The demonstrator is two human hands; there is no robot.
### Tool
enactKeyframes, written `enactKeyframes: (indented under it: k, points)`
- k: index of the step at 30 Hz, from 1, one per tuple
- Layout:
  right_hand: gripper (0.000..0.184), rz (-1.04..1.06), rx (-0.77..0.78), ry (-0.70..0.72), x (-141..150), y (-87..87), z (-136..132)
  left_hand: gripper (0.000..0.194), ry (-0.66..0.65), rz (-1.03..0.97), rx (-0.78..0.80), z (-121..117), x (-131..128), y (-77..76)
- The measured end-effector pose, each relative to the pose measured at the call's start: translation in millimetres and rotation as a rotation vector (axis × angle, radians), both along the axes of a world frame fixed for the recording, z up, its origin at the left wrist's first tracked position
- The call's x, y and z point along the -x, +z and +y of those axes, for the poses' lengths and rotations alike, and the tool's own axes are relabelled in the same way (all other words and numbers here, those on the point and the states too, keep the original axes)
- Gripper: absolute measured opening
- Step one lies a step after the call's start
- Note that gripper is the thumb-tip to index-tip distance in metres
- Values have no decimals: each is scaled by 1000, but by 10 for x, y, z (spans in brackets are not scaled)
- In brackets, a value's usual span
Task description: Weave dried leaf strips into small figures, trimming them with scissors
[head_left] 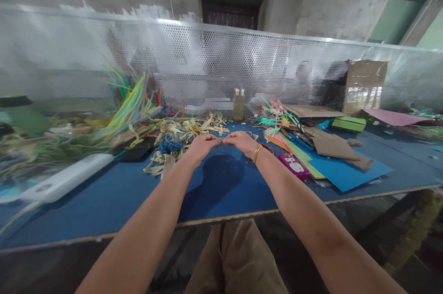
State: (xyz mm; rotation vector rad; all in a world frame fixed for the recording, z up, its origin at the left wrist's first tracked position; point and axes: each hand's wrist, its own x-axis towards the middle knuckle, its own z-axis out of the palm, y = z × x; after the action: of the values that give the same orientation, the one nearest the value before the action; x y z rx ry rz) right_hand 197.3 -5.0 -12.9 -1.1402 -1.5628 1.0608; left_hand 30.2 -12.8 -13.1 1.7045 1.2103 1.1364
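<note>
Piece [222, 140], small and too blurred to identify, is located between the two hands, above the blue desk [218, 204]. Left hand [202, 147]: grip pressed together, pinching the piece from one side. Right hand [242, 142]: grip likewise pinching it from the opposite side; bracelet [256, 153] at the wrist. Husks [207, 123] lie beside and beyond the left hand, with a blue tangle [169, 145] among them. Purple pack [294, 166] lies right of the right forearm, near a blue sheet [349, 175]. Bottle [238, 105] stands upright beyond the hands, before a perforated screen [242, 54].
</note>
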Motion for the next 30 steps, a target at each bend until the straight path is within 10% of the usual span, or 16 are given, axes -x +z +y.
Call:
enactKeyframes:
  k: [30]
  points:
    - [11, -15, -5, 16, -9, -19, 22, 23, 0, -28, 81, -50, -5, 63]
